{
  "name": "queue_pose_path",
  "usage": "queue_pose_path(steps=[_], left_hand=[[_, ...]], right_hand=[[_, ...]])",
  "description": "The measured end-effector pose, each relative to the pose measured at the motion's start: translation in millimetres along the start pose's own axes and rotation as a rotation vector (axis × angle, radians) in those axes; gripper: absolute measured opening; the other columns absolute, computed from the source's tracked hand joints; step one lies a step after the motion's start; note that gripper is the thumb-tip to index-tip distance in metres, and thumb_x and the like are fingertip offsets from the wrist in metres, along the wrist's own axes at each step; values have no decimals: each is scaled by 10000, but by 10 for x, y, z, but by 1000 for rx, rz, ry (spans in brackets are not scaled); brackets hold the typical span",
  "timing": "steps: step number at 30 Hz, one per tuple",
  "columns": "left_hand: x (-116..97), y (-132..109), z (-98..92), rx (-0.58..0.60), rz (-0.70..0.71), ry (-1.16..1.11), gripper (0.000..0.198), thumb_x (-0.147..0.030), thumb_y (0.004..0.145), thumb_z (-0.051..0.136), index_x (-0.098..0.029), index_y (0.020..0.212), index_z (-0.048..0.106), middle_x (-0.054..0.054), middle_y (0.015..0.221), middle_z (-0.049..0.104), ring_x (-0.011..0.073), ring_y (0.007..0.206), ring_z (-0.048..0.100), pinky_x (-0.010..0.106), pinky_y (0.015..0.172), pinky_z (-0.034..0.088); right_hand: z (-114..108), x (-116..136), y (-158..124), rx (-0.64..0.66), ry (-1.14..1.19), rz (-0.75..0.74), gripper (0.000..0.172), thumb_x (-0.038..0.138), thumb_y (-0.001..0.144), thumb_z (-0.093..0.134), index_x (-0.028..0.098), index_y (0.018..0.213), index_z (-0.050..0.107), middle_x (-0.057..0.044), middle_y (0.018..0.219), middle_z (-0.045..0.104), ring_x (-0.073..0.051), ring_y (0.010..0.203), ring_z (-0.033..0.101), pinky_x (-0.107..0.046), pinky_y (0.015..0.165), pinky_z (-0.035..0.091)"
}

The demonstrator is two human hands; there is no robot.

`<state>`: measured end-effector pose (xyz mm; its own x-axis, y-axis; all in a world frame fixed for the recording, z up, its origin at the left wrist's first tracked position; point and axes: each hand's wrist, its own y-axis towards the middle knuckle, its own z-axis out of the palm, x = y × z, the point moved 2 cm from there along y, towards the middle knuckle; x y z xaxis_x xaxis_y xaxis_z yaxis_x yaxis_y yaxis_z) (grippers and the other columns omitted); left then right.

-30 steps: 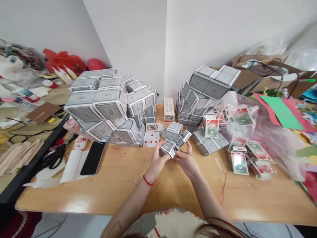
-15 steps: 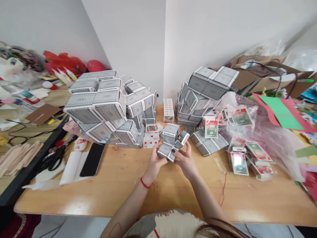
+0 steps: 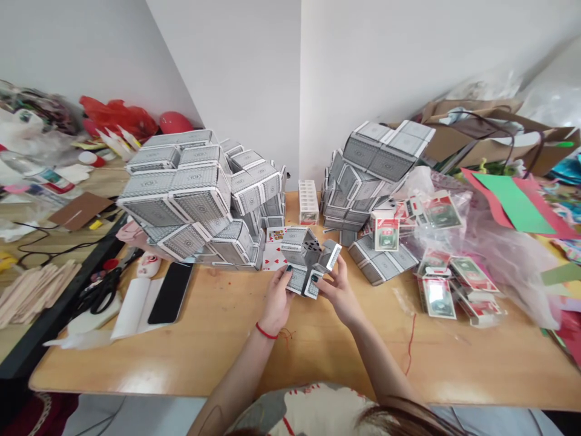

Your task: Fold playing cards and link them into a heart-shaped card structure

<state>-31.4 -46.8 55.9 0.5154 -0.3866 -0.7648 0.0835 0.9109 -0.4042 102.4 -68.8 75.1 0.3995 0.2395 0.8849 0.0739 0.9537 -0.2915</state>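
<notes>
Between both hands, over the front middle of the table, is a small folded structure of grey-backed playing cards [image 3: 297, 240], with parts jutting out to the right. My left hand [image 3: 276, 297] grips its lower left corner, thumb on top. On its lower right side, the fingers of my right hand [image 3: 339, 290] are closed on the card pieces. Just behind it lie loose face-up heart cards [image 3: 273, 257], partly covered by the structure. Larger stacked card blocks stand at the left [image 3: 181, 188] and at the right [image 3: 379, 157].
A phone [image 3: 170, 293], white paper [image 3: 131, 309] and black scissors [image 3: 103, 290] lie left. Card boxes [image 3: 438, 298] and plastic wrap [image 3: 508, 272] are on the right. A clear case [image 3: 308, 203] stands at the back. Wooden sticks [image 3: 40, 290] lie far left.
The held card structure has tilted and shifted slightly left, showing more of its opening and a black-suited card face inside. My left thumb now rests on top of it.
</notes>
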Motion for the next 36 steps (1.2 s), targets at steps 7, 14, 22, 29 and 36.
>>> queue_pose_path(steps=[7,14,22,29,36], left_hand=[[5,22,-1,1,-1,-30,270,-310,663,630,-174,891,580,10,851,649,140,764,600,241,668,445],[-5,6,12,33,3,1,253,-291,670,620,-175,894,599,9,847,653,123,723,596,213,617,433],[-17,36,7,12,3,-9,325,-266,664,614,-180,977,594,25,917,655,159,836,600,245,697,449],[-35,24,17,-5,-21,4,350,-252,654,618,-185,996,592,32,934,655,160,825,601,221,644,440],[-9,39,-4,3,-39,6,346,-252,640,625,-182,978,605,24,873,663,137,750,600,224,647,432]], right_hand=[[20,11,8,-13,-6,2,810,268,603,697,389,1260,239,-31,1141,502,-155,799,579,-342,713,468],[1,14,22,-1,-25,-13,809,261,612,698,382,1263,233,-36,1138,492,-150,782,581,-335,702,471],[-20,-19,31,29,-101,-57,796,277,635,681,384,1262,202,-45,1140,470,-148,782,577,-345,702,476],[-39,-45,39,16,-165,-67,811,294,627,687,386,1265,194,-52,1142,464,-150,786,578,-362,713,475],[-35,-64,28,13,-196,-85,797,308,651,664,375,1269,165,-63,1149,454,-158,790,583,-354,699,481]])
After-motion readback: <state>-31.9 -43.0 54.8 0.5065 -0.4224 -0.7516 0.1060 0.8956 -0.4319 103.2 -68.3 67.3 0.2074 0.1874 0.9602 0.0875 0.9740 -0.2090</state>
